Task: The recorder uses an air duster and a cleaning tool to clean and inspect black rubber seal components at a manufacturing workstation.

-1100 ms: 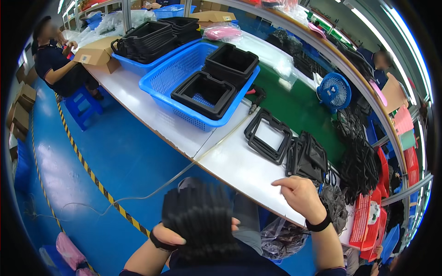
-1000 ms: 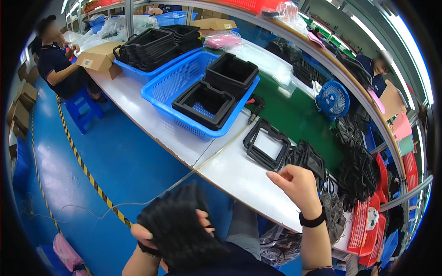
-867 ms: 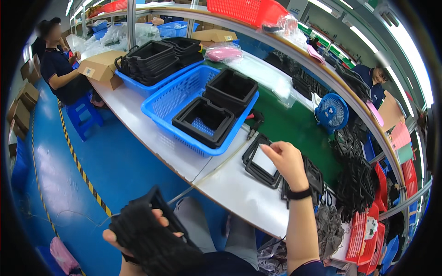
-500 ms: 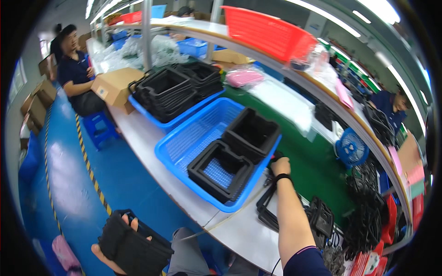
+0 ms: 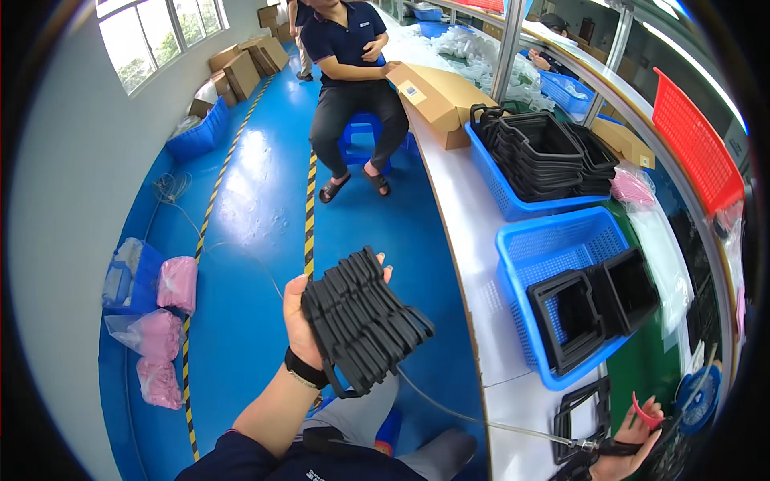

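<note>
My left hand [image 5: 300,330] is raised over the floor beside the table, its fingers wrapped round a stack of black plastic frames [image 5: 365,321]. The frames lie close against each other, tilted. At the lower right, my right hand [image 5: 624,458] is closed round an air gun [image 5: 644,412] with a red curved part and a thin nozzle. A clear hose [image 5: 497,426] runs to its metal fitting. Beside that hand, a single black frame [image 5: 583,413] lies on the table. Larger black frames [image 5: 565,321] sit in a blue basket [image 5: 521,321] farther off.
A second blue basket [image 5: 501,180] heaped with black frames stands behind, near an open cardboard box [image 5: 437,96]. A co-worker [image 5: 349,64] sits on a blue stool. Pink bundles [image 5: 176,284] lie on the floor at left. A blue fan [image 5: 696,399] is by my right hand.
The view has swung left, bringing the window and floor in. My left hand with the stack has come up and turned, showing the frames' edges. My right hand still holds the air gun.
</note>
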A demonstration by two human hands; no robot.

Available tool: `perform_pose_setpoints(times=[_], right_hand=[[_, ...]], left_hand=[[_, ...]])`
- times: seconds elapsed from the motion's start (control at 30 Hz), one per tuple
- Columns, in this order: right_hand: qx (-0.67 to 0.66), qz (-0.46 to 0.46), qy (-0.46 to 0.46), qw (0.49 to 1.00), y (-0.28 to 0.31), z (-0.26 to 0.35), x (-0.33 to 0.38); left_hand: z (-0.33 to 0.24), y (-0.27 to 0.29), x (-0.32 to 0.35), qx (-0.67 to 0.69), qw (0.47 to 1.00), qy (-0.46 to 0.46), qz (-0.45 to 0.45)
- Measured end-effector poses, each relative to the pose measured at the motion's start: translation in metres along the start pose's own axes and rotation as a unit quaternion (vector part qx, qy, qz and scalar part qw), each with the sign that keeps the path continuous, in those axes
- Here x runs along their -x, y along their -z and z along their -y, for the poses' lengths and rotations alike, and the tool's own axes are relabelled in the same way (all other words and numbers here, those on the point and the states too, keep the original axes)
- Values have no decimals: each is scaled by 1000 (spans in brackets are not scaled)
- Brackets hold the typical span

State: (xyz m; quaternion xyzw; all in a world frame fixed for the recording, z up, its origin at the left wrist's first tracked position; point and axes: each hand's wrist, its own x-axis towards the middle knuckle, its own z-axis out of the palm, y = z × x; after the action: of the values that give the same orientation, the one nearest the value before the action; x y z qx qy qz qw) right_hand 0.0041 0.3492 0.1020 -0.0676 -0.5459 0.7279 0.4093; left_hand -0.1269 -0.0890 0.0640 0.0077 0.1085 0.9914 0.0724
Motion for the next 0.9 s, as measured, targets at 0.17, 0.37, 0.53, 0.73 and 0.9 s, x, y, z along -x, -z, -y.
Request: perform_pose_setpoints(times=[0.17, 0.37, 0.53, 0.73, 0.9], right_hand=[[226, 444, -225, 838, -67, 27, 114], [303, 689, -95, 652, -85, 36, 188], [235, 745, -144, 607, -114, 53, 204], [168, 797, -177, 552, -150, 64, 203], [334, 762, -164, 530, -171, 22, 184]], left_hand=[[-17, 32, 38, -23, 999, 30, -26], [-33, 54, 77, 23, 995, 94, -34], [-36, 72, 90, 68, 987, 143, -29], [-34, 77, 90, 63, 985, 158, -9], [-41, 82, 106, 18, 990, 141, -24]])
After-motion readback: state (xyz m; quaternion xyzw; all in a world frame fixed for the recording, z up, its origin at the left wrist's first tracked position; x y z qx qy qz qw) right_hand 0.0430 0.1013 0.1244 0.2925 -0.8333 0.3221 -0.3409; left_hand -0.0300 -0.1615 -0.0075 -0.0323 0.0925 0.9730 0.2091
